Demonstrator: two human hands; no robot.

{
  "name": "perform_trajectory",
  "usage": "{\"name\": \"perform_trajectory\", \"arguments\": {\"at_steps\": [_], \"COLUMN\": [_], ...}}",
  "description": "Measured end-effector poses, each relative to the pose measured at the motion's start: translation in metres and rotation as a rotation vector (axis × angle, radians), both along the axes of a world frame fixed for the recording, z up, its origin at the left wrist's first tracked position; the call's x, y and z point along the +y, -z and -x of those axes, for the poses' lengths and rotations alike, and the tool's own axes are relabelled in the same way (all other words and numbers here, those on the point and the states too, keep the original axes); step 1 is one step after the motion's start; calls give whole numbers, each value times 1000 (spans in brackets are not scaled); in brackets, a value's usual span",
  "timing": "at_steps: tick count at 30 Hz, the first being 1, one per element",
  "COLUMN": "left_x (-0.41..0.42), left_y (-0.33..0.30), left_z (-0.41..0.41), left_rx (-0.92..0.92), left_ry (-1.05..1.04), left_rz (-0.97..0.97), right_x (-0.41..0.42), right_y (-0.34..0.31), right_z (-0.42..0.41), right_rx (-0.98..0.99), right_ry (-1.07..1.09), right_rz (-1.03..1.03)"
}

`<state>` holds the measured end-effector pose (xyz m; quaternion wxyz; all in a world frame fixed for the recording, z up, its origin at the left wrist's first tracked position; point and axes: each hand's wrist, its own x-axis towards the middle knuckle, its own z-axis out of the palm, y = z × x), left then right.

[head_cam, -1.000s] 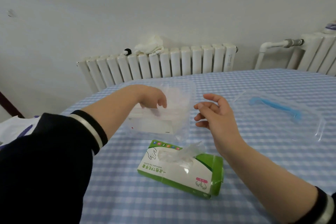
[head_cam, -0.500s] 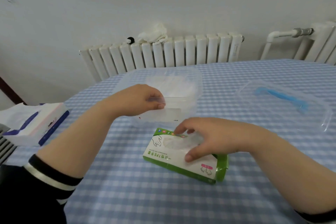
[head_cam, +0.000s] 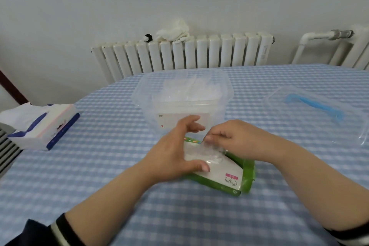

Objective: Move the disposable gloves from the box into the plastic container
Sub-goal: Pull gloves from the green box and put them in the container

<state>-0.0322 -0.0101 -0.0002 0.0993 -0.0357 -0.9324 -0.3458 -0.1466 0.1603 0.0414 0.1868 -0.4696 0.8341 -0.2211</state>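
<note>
Disposable gloves (head_cam: 201,154) poke from the box (head_cam: 225,175) just near of the plastic container (head_cam: 183,96); left hand (head_cam: 173,156) presses flat to pin the box while right hand (head_cam: 229,140) pinches one glove, likely to pull cleanly.

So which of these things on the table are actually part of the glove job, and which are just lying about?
Part of the job:
- glove box
- glove pinched by right hand
- left hand steadying the box
- plastic container
- container lid

Lying about:
- tissue pack
- cloth on radiator
</note>
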Motion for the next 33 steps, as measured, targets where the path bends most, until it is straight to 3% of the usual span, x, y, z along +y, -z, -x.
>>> {"name": "perform_trajectory", "arguments": {"at_steps": [3,7,22,28,33], "left_x": [-5,0,0,-22,-26], "left_y": [13,14,16,15,20], "left_z": [2,1,0,-4,-8], "left_rx": [-174,-156,-191,-283,-253], "left_ry": [2,-2,-77,57,31], "left_rz": [171,273,299,169,132], "right_x": [1,-2,-10,-14,-19], "right_y": [3,12,33,38,38], "right_z": [0,-6,-28,-19,-17], "right_rx": [7,52,275,-41,-415], "right_ry": [2,42,-38,188,203], "right_rz": [23,152,461,532,585]}}
